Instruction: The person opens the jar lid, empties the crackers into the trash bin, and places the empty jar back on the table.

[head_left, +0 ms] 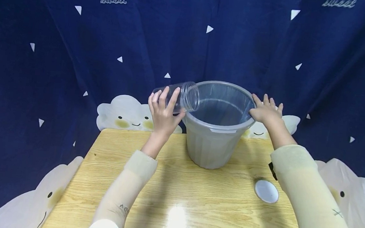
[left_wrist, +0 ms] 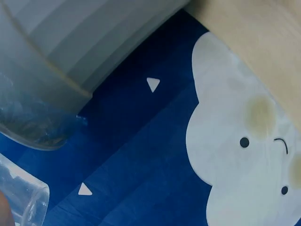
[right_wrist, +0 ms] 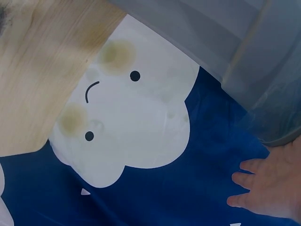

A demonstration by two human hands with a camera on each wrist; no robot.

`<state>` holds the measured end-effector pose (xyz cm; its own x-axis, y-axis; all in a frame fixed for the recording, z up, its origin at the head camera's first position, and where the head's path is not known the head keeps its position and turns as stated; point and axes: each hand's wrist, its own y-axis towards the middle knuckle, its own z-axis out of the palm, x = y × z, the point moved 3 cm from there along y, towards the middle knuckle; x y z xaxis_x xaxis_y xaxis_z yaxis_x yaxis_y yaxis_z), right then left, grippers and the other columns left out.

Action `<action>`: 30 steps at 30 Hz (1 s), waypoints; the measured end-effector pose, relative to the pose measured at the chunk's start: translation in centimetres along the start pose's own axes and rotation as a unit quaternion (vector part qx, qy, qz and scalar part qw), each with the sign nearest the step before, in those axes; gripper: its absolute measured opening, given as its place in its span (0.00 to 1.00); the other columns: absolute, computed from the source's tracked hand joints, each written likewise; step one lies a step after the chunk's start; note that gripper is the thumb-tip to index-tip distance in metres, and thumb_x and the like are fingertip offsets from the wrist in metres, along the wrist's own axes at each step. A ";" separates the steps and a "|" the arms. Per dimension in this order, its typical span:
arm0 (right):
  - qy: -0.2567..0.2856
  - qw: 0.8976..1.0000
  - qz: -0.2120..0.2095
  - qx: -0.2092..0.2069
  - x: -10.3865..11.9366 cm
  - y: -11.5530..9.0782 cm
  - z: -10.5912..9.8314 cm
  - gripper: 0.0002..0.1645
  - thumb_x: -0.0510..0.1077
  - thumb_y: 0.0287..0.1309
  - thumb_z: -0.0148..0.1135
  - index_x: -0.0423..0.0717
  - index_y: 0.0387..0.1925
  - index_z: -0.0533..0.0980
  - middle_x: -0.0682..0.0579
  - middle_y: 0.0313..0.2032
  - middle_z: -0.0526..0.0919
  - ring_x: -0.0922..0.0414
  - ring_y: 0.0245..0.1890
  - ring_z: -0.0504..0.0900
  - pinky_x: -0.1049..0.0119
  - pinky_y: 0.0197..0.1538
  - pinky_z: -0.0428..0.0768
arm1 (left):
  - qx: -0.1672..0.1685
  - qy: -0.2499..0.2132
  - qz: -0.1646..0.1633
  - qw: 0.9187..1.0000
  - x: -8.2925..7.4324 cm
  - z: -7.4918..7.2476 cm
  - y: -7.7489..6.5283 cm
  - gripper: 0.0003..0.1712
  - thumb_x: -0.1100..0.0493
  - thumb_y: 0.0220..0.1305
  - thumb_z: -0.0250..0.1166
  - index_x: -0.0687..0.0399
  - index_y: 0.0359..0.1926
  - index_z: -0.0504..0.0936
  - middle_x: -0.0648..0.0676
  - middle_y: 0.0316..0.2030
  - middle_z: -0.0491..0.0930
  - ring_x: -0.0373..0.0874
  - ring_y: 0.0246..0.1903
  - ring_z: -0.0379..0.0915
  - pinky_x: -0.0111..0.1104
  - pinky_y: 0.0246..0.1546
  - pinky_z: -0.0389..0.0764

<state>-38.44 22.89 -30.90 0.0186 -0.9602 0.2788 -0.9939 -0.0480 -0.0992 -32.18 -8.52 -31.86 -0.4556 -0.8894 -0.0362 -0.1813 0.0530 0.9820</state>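
Note:
In the head view, a clear jar (head_left: pixel 190 97) lies on its side in the air, its open mouth at the left rim of a grey bucket (head_left: pixel 210 145). My left hand (head_left: pixel 164 108) grips the jar from behind, fingers over the top and thumb underneath. Only part of the jar (left_wrist: pixel 21 190) shows in the left wrist view. At the bucket's right rim, my right hand (head_left: pixel 267 111) touches the edge with straight, spread fingers. The right wrist view shows this hand (right_wrist: pixel 275 183) beside the bucket's rim. The bucket stands upright, and part of its bottom is hidden.
A round white lid-like disc (head_left: pixel 266 191) lies on the wooden table (head_left: pixel 207 206), right of the bucket and near my right forearm. Behind the table hangs a dark blue curtain (head_left: pixel 143 41) with white triangles and clouds.

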 end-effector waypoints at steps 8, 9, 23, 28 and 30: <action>0.001 1.000 0.001 -0.002 -0.1 0.2 0.2 0.41 0.47 0.57 0.37 0.47 0.71 0.38 0.30 0.67 0.31 0.34 0.66 0.29 0.34 0.61 0.24 | -0.052 -0.053 -0.051 0.996 -0.5 -0.8 -2.0 0.46 0.53 0.27 0.76 0.50 0.55 0.70 0.60 0.53 0.68 0.58 0.51 0.60 0.52 0.57 0.60; 0.002 1.000 0.001 -0.003 -0.1 0.2 0.3 0.42 0.47 0.56 0.37 0.47 0.71 0.38 0.30 0.67 0.31 0.34 0.66 0.29 0.34 0.61 0.24 | -0.059 -0.058 -0.052 0.995 -0.5 -0.8 -2.2 0.46 0.52 0.27 0.76 0.50 0.55 0.70 0.60 0.53 0.68 0.59 0.50 0.60 0.52 0.56 0.61; 0.004 1.000 0.002 -0.002 -0.1 0.1 0.2 0.42 0.47 0.56 0.37 0.47 0.71 0.38 0.30 0.67 0.31 0.34 0.66 0.29 0.34 0.61 0.24 | -0.103 -0.108 -0.084 0.985 -1.4 -2.0 -5.9 0.49 0.45 0.25 0.75 0.57 0.53 0.69 0.63 0.48 0.69 0.58 0.48 0.63 0.49 0.51 0.65; 0.005 1.000 -0.001 -0.001 -0.1 0.1 0.2 0.41 0.48 0.57 0.37 0.47 0.71 0.37 0.30 0.67 0.30 0.34 0.66 0.29 0.34 0.61 0.24 | -0.086 -0.139 -0.102 0.981 -1.6 -2.5 -7.2 0.52 0.46 0.23 0.76 0.60 0.54 0.68 0.63 0.48 0.69 0.57 0.47 0.63 0.47 0.48 0.65; 0.005 1.000 -0.002 -0.002 -0.1 0.0 0.1 0.41 0.48 0.58 0.36 0.47 0.71 0.37 0.30 0.67 0.30 0.34 0.66 0.28 0.34 0.61 0.24 | -0.076 -0.152 -0.112 0.979 -1.6 -2.5 -7.7 0.52 0.48 0.22 0.77 0.60 0.55 0.68 0.63 0.49 0.69 0.57 0.48 0.63 0.46 0.47 0.66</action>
<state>-38.46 22.98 -31.03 0.0215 -0.9573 0.2884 -0.9942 -0.0508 -0.0947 -27.85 -8.62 -38.94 -0.6617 -0.6935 -0.2851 -0.1852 -0.2173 0.9584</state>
